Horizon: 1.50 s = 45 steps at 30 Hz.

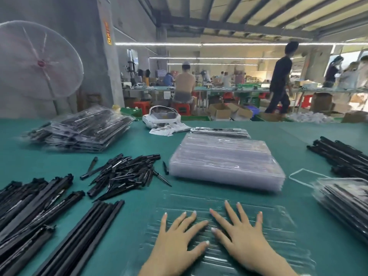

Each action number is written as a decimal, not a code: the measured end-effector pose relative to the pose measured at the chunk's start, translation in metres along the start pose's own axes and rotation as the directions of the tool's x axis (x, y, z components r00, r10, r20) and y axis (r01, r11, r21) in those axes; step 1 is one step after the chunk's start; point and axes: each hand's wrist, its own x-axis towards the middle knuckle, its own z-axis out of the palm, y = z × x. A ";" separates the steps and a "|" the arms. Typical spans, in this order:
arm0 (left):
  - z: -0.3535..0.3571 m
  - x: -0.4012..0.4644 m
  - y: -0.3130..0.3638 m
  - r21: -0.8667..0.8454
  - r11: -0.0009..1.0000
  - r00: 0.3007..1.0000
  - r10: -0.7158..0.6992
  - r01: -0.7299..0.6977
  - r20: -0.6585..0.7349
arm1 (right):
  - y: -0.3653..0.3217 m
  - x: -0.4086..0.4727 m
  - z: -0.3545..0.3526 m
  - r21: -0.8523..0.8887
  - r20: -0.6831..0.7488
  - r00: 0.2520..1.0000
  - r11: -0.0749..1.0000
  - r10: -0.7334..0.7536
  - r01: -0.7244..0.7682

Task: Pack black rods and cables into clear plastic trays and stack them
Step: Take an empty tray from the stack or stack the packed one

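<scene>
L: rod piles (49,212) | ahead: tray stack (227,162) | R: packed trays (344,204)

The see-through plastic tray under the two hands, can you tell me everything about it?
The clear plastic tray is thin, shiny and moulded with long ridged grooves running across it. It lies flat on the green table, nearest the person, in front of the stack of clear trays. It looks empty. The left hand and right hand rest on it, fingers spread flat.

Glossy clear plastic tray (278,220) on matt green cloth table (139,212).
</scene>
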 end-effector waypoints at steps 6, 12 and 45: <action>-0.005 0.000 0.018 0.024 0.996 0.996 -0.087 0.087 -0.008 | 0.010 0.011 -0.001 -0.013 0.020 0.998 0.998 -0.067 0.067; -0.014 -0.005 0.011 -0.162 0.980 0.982 -0.136 0.114 -0.131 | 0.011 0.016 -0.001 -0.013 -0.029 0.993 0.993 -0.117 0.117; -0.122 0.010 0.018 -0.772 -0.391 0.755 -0.634 -0.502 -0.169 | 0.003 -0.031 -0.077 0.986 0.099 0.938 0.160 -0.333 -0.048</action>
